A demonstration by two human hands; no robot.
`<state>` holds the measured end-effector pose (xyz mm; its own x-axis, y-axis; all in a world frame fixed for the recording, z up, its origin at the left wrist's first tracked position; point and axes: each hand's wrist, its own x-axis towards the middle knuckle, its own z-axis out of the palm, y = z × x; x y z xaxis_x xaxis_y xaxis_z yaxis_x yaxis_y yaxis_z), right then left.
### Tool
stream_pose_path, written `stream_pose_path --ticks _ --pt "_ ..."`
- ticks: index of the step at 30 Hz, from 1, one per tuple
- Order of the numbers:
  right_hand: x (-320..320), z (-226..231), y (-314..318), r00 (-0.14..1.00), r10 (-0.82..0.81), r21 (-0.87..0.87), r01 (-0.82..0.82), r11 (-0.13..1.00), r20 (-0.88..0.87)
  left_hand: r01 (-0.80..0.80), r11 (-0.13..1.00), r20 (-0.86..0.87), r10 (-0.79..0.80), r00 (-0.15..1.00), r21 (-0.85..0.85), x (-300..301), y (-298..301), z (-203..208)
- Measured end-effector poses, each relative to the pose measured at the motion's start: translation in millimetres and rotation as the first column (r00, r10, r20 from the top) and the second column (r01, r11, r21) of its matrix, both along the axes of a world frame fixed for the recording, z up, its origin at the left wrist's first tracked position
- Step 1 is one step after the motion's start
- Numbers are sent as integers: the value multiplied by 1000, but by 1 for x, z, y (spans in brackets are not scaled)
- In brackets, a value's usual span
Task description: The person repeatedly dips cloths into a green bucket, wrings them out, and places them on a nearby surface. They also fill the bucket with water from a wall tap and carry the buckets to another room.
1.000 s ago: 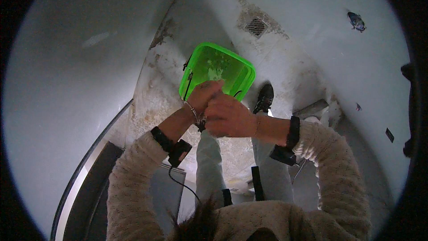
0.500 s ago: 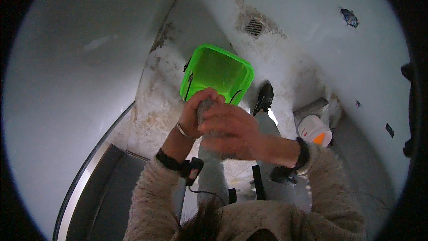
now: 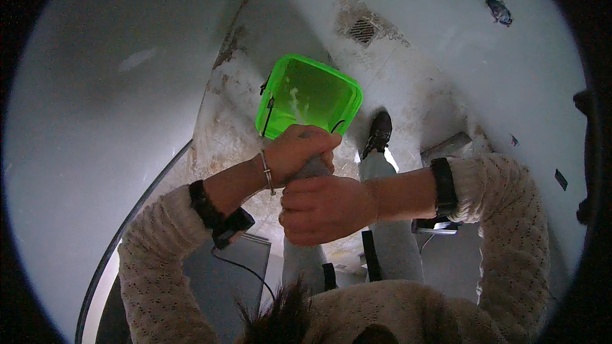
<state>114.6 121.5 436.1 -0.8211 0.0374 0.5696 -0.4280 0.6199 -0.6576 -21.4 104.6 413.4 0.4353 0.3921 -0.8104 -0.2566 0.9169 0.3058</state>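
Note:
A wet-looking grey cloth (image 3: 312, 169) is bunched between my two fists. My left hand (image 3: 294, 153) is closed round its upper part, just over the near rim of a green square bucket (image 3: 350, 83). Closer to me, my right hand (image 3: 326, 210) is wrapped round the lower part with the knuckles up. Most of the cloth is hidden inside the fingers. Pale streaks, which look like falling water, show inside the bucket below my left hand.
The bucket stands on a stained, light floor between pale walls. A floor drain grate (image 3: 363, 31) lies beyond it. My dark shoe (image 3: 378, 132) is right of the bucket. A dark-edged grey panel (image 3: 233, 267) is at lower left; a torn hole (image 3: 498, 11) marks the right wall.
My right hand has closed from a blurred, open pose into a grip on the cloth. Both elbows have spread outward, and water streaks now show in the bucket. My right arm now covers the white tub.

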Motion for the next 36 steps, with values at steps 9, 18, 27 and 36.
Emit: stream_pose_path --ticks 9,18,27,36 --pt "0 -41 -16 991 118 139 -125 982 57 341 912 -288 -271 918 228 12 -13 -47" --pt "-5 -114 -45 976 167 125 -185 975 138 567 744 -584 -298 755 353 21 -25 -109" --pt "-3 -191 -64 951 149 212 -210 954 272 631 691 -714 -237 658 352 23 -32 -169" --pt "-13 -212 -59 796 276 68 -368 927 538 707 604 -827 -136 546 368 18 -51 -224"
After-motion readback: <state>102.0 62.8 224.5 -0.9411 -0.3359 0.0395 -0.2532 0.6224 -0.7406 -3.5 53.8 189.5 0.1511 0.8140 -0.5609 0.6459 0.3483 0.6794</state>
